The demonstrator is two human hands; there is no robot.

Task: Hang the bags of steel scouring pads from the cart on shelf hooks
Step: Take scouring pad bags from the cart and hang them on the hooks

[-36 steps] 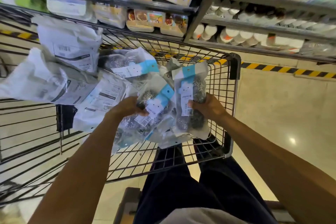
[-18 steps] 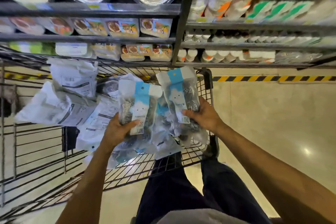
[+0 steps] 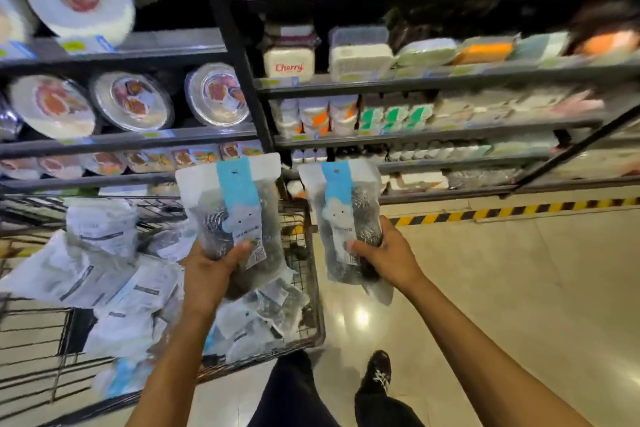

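The left hand (image 3: 212,276) grips one scouring-pad bag (image 3: 232,208), the right hand (image 3: 389,257) a second bag (image 3: 346,218); the cart (image 3: 317,315) holds more.

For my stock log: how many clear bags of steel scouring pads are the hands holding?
2. One clear blue-striped bag in the left hand, a second bag in the right hand. Other bags lie jumbled in the wire cart, partly hidden.

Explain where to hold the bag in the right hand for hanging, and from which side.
Grip the lower half of the bag, coming from below and its right edge, as the right hand does. It stands upright with the small hole in its blue strip at the top, which should stay free for hanging.
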